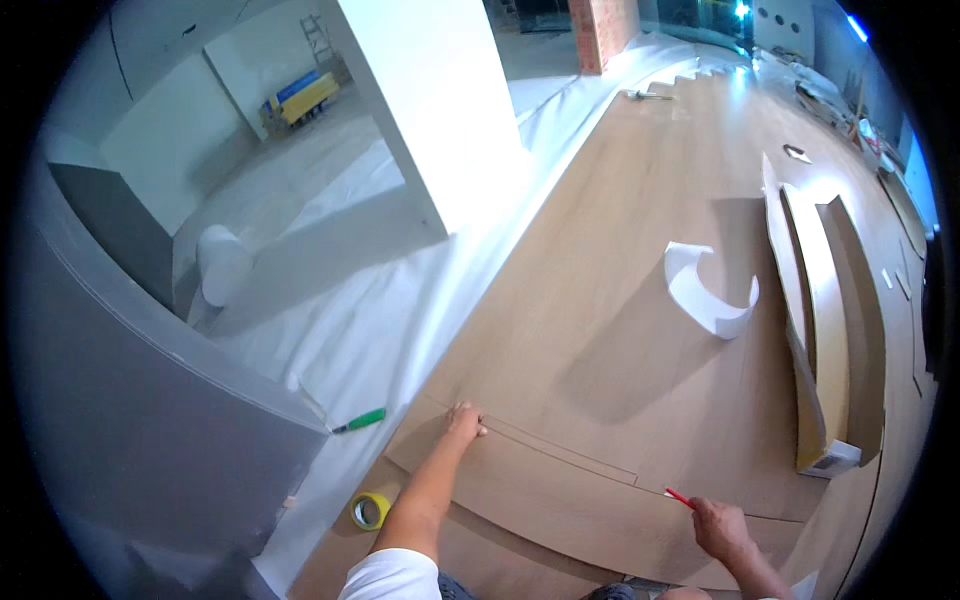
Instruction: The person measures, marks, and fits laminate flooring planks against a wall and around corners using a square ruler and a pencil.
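A wood-look floor plank [590, 505] lies crosswise in front of me, over the laid flooring. My left hand [465, 420] is at the left part of its far edge, fingers bent down and closed on it. Between thumb and fingers, my right hand [720, 530] pinches a thin red pencil [679, 497]. Its tip points left, near the plank's far edge toward the right end. Thin dark lines along that edge run between my hands. A roll of yellow tape [369, 511] sits beside my left forearm.
A green-handled tool [360, 421] lies on white sheeting [400, 340] at left. A curled white sheet [710, 300] rests on the laid flooring [600, 270]. An opened long cardboard box [820, 330] lies at right. A white pillar [440, 110] stands beyond the sheeting; a grey panel [170, 420] is at left.
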The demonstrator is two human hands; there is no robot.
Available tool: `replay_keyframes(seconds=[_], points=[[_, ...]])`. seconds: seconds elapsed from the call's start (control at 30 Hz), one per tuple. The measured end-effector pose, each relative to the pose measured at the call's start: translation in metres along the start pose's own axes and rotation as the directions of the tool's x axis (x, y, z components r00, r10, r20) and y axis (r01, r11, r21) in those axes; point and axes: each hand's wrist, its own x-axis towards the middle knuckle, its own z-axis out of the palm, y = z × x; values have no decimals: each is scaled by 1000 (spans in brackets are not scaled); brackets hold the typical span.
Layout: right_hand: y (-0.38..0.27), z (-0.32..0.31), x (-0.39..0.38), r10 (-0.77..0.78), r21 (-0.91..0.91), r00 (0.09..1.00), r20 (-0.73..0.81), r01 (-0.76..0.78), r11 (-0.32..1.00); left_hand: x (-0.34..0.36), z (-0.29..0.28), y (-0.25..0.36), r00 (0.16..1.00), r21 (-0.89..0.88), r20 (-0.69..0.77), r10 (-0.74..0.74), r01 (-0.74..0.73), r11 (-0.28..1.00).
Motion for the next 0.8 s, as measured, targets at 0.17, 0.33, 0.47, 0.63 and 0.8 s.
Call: replay_keyframes(seconds=[0.17,0.33,0.47,0.63,0.8], points=[[-28,55,-85,356,495,932,63,-339,800,-14,-10,25,981,321,-177,84,-23,947],[-22,116,-140,370,508,920,128,-382,772,-45,-5,55,995,263,-83,61,-37,964],[-18,142,-155,389,558,921,12,-329,762,-74,-2,66,999,316,28,40,-46,948],[-26,161,-153,541,700,824,-169,-286,655,-93,-27,63,967,270,253,0,-70,960],[-6,216,-174,746,775,636,-196,-366,515,-99,-38,69,913,202,401,68,-161,966]])
